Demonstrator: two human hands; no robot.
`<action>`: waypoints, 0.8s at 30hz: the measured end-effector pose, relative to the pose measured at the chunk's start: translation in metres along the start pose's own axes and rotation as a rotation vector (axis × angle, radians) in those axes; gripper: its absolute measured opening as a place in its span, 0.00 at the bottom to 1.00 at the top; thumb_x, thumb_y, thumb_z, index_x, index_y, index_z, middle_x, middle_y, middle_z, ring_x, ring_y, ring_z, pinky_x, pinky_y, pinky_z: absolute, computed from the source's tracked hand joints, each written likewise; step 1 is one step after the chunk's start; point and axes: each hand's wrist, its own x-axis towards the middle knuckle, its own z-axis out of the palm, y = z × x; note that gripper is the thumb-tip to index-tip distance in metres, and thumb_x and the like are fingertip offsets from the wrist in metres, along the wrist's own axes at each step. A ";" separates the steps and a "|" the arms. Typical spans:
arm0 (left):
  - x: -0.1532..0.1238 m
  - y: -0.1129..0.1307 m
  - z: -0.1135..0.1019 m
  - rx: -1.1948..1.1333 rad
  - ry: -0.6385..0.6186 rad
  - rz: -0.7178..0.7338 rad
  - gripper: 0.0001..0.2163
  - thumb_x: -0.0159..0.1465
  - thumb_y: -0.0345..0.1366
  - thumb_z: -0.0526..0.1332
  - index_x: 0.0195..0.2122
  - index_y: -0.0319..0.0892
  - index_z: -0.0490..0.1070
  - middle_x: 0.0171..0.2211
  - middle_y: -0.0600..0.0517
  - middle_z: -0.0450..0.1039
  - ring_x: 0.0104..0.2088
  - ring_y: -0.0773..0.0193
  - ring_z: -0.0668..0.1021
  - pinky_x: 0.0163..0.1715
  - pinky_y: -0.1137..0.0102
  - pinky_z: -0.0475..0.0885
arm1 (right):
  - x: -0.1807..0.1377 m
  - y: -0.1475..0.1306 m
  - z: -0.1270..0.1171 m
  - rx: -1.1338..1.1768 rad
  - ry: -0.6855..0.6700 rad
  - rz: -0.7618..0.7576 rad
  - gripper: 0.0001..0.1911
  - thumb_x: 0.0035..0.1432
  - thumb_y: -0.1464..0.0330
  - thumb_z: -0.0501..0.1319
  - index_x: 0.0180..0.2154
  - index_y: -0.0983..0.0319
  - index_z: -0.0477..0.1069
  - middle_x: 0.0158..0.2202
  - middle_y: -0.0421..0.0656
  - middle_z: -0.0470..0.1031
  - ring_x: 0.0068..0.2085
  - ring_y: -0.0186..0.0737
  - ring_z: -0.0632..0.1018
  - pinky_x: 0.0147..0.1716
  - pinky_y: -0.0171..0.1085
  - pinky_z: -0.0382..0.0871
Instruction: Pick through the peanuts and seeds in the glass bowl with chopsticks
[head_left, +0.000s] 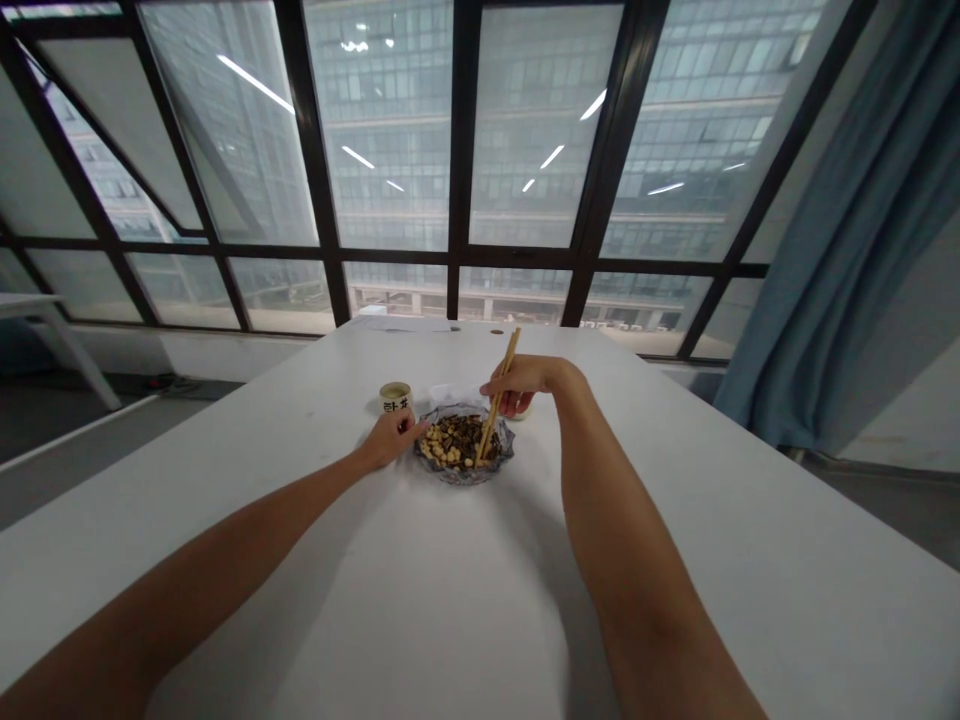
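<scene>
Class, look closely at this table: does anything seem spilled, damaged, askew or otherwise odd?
Nothing stands out. The bowl sits level, the left hand at its rim; the chopsticks in the right hand dip into its mix; the cup stands upright. No spill or damage shows, though tiny crumbs would be hard to see.

Dark-framed windows (pixel 461 150) streaked with white lights (pixel 256 84) faced a tall building (pixel 382 110); a blue curtain (pixel 840 240) hung right of the white table (pixel 435 600).

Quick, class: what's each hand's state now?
Left hand: curled at the clear, wavy-rimmed bowl; grip cannot be told.
Right hand: closed, holding slim, straight tan chopsticks.
</scene>
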 end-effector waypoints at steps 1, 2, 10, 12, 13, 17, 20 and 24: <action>0.000 0.000 0.000 -0.003 -0.010 0.007 0.25 0.59 0.60 0.58 0.21 0.44 0.57 0.19 0.57 0.58 0.24 0.68 0.62 0.25 0.70 0.56 | -0.003 -0.002 0.004 -0.030 -0.058 0.020 0.18 0.38 0.65 0.80 0.21 0.65 0.73 0.15 0.44 0.76 0.15 0.38 0.76 0.13 0.31 0.69; 0.001 0.001 0.001 -0.003 -0.019 0.012 0.25 0.60 0.60 0.57 0.21 0.44 0.58 0.19 0.57 0.58 0.24 0.67 0.62 0.25 0.70 0.57 | -0.006 -0.004 0.008 -0.048 -0.090 0.028 0.18 0.38 0.65 0.80 0.21 0.66 0.74 0.16 0.45 0.76 0.16 0.38 0.76 0.13 0.31 0.69; -0.002 0.007 -0.002 0.026 -0.045 0.015 0.23 0.62 0.57 0.56 0.21 0.43 0.61 0.19 0.56 0.60 0.25 0.66 0.64 0.26 0.70 0.58 | 0.003 -0.005 0.010 -0.023 0.003 -0.097 0.17 0.42 0.66 0.79 0.19 0.61 0.72 0.15 0.45 0.76 0.16 0.41 0.77 0.13 0.34 0.71; -0.002 0.008 -0.002 0.035 -0.044 0.017 0.23 0.63 0.56 0.55 0.20 0.43 0.60 0.19 0.56 0.60 0.25 0.66 0.63 0.27 0.70 0.58 | 0.006 -0.003 0.006 0.037 0.114 -0.196 0.18 0.40 0.65 0.80 0.19 0.60 0.71 0.14 0.42 0.75 0.15 0.40 0.76 0.12 0.33 0.70; -0.002 0.008 -0.002 0.040 -0.045 0.019 0.23 0.63 0.55 0.55 0.20 0.43 0.60 0.19 0.56 0.59 0.25 0.66 0.63 0.27 0.70 0.58 | 0.006 -0.002 0.003 0.057 0.150 -0.233 0.18 0.40 0.64 0.80 0.19 0.60 0.71 0.14 0.42 0.74 0.15 0.40 0.76 0.11 0.33 0.70; -0.001 0.006 -0.001 0.043 -0.055 0.030 0.22 0.64 0.53 0.55 0.20 0.43 0.59 0.18 0.57 0.59 0.24 0.67 0.63 0.27 0.70 0.57 | 0.002 -0.002 -0.007 0.046 0.186 -0.248 0.19 0.42 0.60 0.79 0.19 0.61 0.72 0.13 0.43 0.74 0.14 0.40 0.76 0.10 0.33 0.70; -0.001 0.006 -0.001 0.039 -0.062 0.039 0.21 0.64 0.52 0.54 0.20 0.43 0.59 0.18 0.57 0.58 0.24 0.67 0.63 0.26 0.69 0.57 | 0.000 -0.003 -0.012 0.042 0.179 -0.232 0.20 0.42 0.60 0.79 0.18 0.62 0.72 0.12 0.42 0.73 0.13 0.38 0.74 0.09 0.32 0.69; -0.001 0.007 -0.001 0.051 -0.062 0.040 0.21 0.65 0.51 0.54 0.19 0.43 0.59 0.18 0.57 0.58 0.24 0.67 0.63 0.26 0.70 0.57 | 0.000 -0.005 -0.011 -0.004 0.174 -0.198 0.19 0.46 0.63 0.78 0.17 0.62 0.72 0.12 0.43 0.73 0.12 0.37 0.75 0.09 0.30 0.68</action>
